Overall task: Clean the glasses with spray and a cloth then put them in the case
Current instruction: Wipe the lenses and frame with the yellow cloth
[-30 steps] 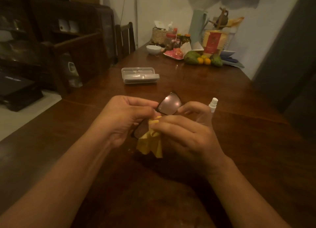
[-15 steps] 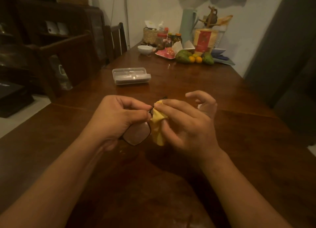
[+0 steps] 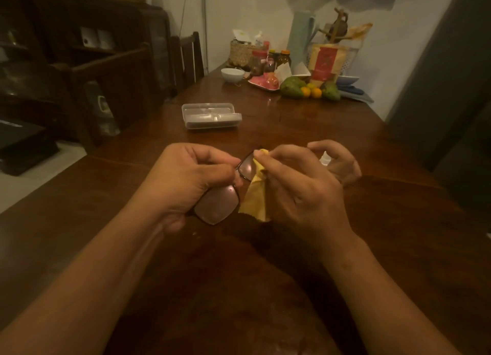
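mid-wipe, glasses (image 3: 218, 204) gripped near the bridge by curled left hand (image 3: 191, 180), cloth (image 3: 256, 200) pinched over far lens by right hand (image 3: 300, 192) thumb and forefinger (other fingers splayed loose), case (image 3: 211, 115) well apart; risk: hard rub twisting the frame, or palm smearing near lens.

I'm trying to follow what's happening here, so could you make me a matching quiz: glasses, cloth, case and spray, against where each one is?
1 glasses
2 cloth
3 case
4 spray

A on the table, beyond both hands
B pinched by the right hand
C partly hidden behind the right hand
D gripped by the left hand

Pairs: 1-D, 2-B, 3-A, 4-C
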